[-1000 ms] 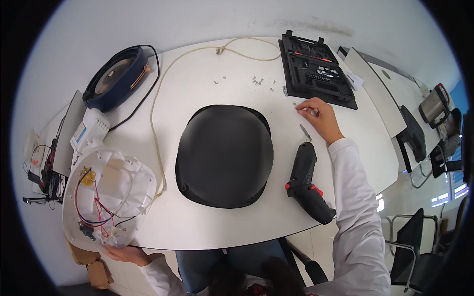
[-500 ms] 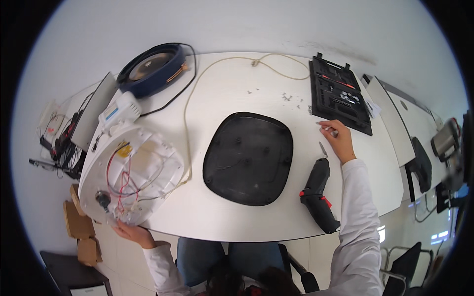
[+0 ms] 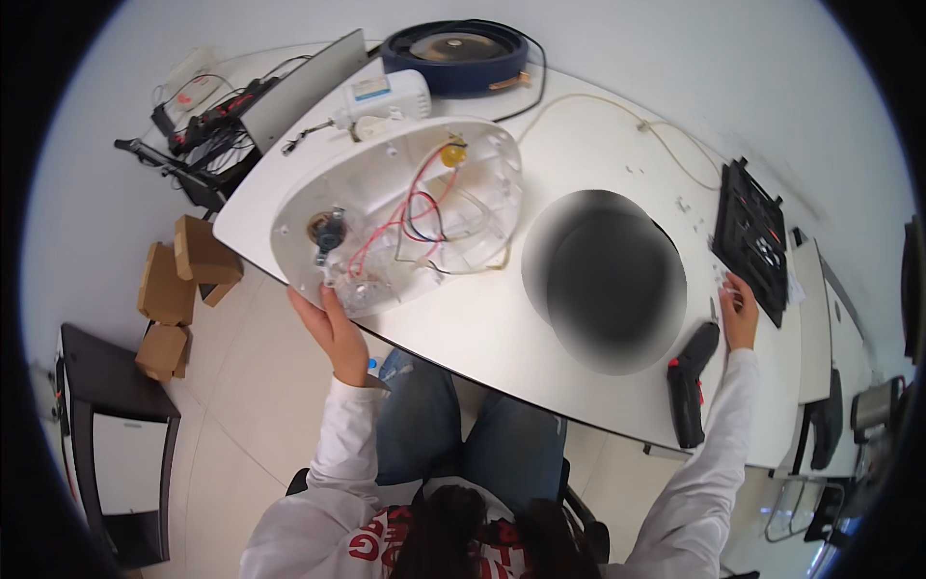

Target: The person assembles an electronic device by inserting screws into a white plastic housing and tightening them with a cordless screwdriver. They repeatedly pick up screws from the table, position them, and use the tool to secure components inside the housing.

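My left hand (image 3: 333, 333) grips the near rim of a white plastic housing (image 3: 318, 207), thumb over the edge. The open shell shows red and dark wires (image 3: 410, 217), a yellow round part (image 3: 453, 154) and a dark knob-like part (image 3: 331, 232). My right hand (image 3: 739, 311) has its fingers drawn together over the desk; what they pinch, if anything, is too small to tell. Beside it lie a black electric screwdriver (image 3: 689, 386) with red buttons and a black tool case (image 3: 748, 232). A black rounded panel (image 3: 612, 280) rests mid-desk, smeared by a blurred patch.
Behind the housing sit a white motor-like unit (image 3: 391, 95) and a dark blue round appliance (image 3: 458, 58). A pale cable (image 3: 579, 95) curves over the desk (image 3: 482, 357). Small metal bits (image 3: 683, 205) lie near the case. Cardboard boxes (image 3: 169, 285) stand on the floor left.
The view has turned left, so everything appears shifted right. My left hand stays on the housing's rim, its thumb now plainer. My right hand remains near the tool case, fingers still together.
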Available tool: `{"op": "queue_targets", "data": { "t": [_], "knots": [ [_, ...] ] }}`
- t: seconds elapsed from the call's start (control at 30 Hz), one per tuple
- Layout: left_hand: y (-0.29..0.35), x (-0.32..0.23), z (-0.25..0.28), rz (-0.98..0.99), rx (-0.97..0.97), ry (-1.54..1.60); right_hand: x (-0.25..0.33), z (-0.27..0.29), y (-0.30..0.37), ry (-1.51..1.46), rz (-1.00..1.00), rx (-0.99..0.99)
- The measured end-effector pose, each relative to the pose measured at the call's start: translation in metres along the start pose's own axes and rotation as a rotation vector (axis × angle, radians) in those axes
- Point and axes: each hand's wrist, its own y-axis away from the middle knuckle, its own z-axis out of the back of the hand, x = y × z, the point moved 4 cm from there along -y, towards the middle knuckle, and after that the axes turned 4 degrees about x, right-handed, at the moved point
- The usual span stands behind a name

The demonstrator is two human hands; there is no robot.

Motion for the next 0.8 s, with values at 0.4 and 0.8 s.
{"op": "queue_targets", "data": {
  "t": [0.4,0.8],
  "knots": [
    [0.091,-0.076,0.009,-0.325,0.358,-0.396,0.024,0.002,0.023,0.129,0.032,-0.087],
    [0.086,-0.087,-0.112,-0.443,0.934,-0.521,0.063,0.028,-0.049,0.199,0.212,-0.248]
  ]
}}
